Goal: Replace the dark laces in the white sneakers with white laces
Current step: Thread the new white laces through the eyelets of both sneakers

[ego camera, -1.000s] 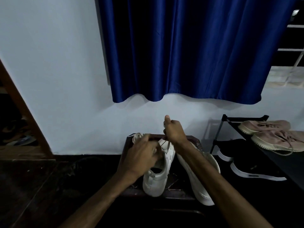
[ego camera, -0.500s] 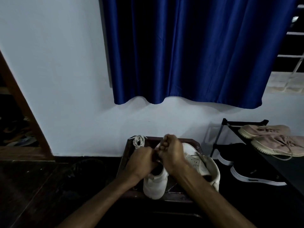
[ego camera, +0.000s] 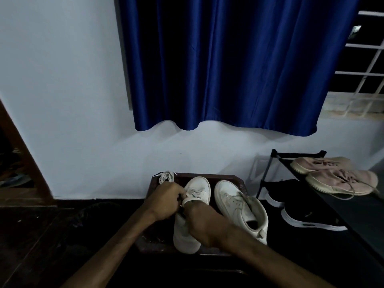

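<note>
Hanging across the upper centre of the frame, a deep blue curtain (ego camera: 228,65) ends in a wavy hem above a pale wall (ego camera: 62,100) that fills the left half. At the upper right we see a white window grille (ego camera: 365,69) against darkness. A black shoe rack (ego camera: 268,169) stands at the right edge, with a pair of pink sneakers (ego camera: 340,181) lying on its top shelf and a pair of black sneakers (ego camera: 307,219) with white soles below them.

At lower centre, against the wall, a low dark stand (ego camera: 149,206) carries two white sneakers side by side, toes toward the wall. The second sneaker (ego camera: 239,204), on the right, stands untouched with its opening toward us. Both hands are on the centre sneaker (ego camera: 197,188). The left hand (ego camera: 164,202) has its fingers curled tight against the side of the lacing. The right hand (ego camera: 205,223) is wrapped over the shoe's throat and hides it. In the dim light we cannot tell whether either hand pinches a lace.

A small bundle of white laces (ego camera: 166,176) lies at the stand's upper left corner, just above the left hand.
</note>
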`<state>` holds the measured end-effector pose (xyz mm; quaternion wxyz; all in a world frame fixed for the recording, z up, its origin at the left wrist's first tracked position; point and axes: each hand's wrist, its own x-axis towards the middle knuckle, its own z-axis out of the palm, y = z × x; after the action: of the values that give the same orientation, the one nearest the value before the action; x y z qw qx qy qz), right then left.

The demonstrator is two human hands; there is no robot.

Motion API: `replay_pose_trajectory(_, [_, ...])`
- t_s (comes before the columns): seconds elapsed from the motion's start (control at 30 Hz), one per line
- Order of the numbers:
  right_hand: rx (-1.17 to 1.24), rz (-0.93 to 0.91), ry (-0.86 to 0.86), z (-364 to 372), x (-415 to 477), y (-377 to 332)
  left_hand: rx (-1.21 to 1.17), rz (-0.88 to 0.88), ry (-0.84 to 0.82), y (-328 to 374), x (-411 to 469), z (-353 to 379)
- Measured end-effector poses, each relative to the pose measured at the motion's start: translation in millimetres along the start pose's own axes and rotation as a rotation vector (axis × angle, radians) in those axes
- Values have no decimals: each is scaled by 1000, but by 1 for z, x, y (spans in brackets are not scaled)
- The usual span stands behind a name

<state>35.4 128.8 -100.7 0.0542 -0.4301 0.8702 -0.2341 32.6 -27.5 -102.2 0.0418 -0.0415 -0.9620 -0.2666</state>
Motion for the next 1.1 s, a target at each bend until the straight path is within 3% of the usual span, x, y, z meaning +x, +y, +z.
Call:
replay_pose_trajectory(0.07, [-142,110,-99,-8,4,-2,-59,-6,-1,-2,-2,2])
replay_pose_trajectory(0.13, [-299,156,-323,-16,12,-3,-59,23,-7,2,-4,0])
replay_pose_trajectory(0.23, [-601,79,-565,-25,25,-9,-58,25,-22,11,-4,-4])
replay_pose_trajectory(0.4, [-914,-272,-486,-27,28,-11,-36,0,-100,9,1,-10])
replay_pose_trajectory(0.5, [-1043,-408,-600,-28,29,12,-79,-13,-57,8,1,-7])
replay_pose_trajectory(0.57, [-1027,-368,-680,-31,29,18,-93,-19,-43,10,3,-5])
replay_pose_trajectory(0.63, [-969,-300,-560,-31,25,12,-107,-47,-36,10,5,-5])
replay_pose_trajectory(0.73, [-1095,-462,-399,-39,14,1,-105,-54,-35,11,4,-6])
replay_pose_trajectory(0.83, [-1174,-523,-438,-34,13,7,-106,-60,-7,9,-1,-4])
replay_pose_trajectory(0.97, [-1077,-449,-258,-28,6,1,-161,-95,15,8,-4,-4])
replay_pose_trajectory(1.1, [-891,-332,-439,-41,7,-4,-128,-79,-9,14,-6,-5])
